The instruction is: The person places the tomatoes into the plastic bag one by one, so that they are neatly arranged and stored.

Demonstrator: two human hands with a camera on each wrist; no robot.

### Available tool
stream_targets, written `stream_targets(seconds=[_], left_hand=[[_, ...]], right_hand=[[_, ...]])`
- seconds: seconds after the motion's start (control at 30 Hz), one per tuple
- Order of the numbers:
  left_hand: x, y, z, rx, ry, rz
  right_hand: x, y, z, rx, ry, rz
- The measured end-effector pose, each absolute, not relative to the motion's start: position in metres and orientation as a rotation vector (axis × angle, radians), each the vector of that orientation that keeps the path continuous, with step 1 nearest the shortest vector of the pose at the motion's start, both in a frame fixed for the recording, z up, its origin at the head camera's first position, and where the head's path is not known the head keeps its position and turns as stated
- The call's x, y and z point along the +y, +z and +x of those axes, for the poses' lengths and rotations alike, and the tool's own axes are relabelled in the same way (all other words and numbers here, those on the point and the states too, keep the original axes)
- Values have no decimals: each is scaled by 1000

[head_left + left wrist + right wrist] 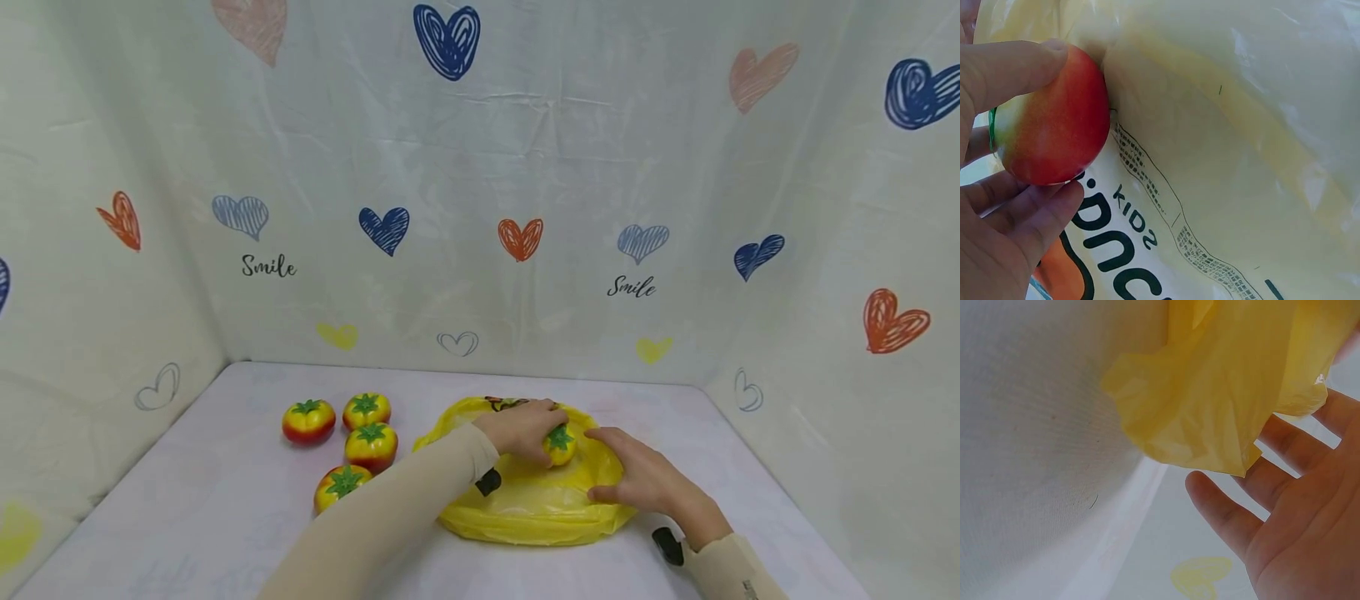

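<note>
My left hand grips a red-and-yellow persimmon with a green leafy top, over the yellow plastic bag. In the left wrist view the thumb lies on one side of the persimmon and the fingertips on the other, with the bag's printed inside behind it. At the bag's right edge is my right hand, thumb and fingers spread apart. From the right wrist, its extended fingers lie against or just behind the bag's loose yellow edge.
Several more persimmons sit on the white tabletop left of the bag; the nearest one is partly covered by the left sleeve. A white curtain printed with hearts surrounds the table at the back and sides.
</note>
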State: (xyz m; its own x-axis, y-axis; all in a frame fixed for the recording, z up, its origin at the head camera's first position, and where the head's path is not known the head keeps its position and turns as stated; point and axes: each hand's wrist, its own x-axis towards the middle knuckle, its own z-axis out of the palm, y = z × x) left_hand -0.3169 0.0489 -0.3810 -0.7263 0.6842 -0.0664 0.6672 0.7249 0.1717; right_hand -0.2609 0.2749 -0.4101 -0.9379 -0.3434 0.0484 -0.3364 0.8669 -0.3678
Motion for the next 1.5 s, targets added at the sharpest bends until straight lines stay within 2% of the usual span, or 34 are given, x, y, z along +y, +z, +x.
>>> stream_targets(seconds=[0.63, 1.1, 1.5], left_hand=[[37, -367, -312, 2779, 301, 1117], [-2, -350, -294, 2796, 382, 1160], [-44, -339, -265, 2820, 462, 1144]], right_hand=[[276, -411, -261, 3017, -588, -534], [272, -410, -261, 3011, -610, -491], [275, -411, -260, 3050, -575, -552]])
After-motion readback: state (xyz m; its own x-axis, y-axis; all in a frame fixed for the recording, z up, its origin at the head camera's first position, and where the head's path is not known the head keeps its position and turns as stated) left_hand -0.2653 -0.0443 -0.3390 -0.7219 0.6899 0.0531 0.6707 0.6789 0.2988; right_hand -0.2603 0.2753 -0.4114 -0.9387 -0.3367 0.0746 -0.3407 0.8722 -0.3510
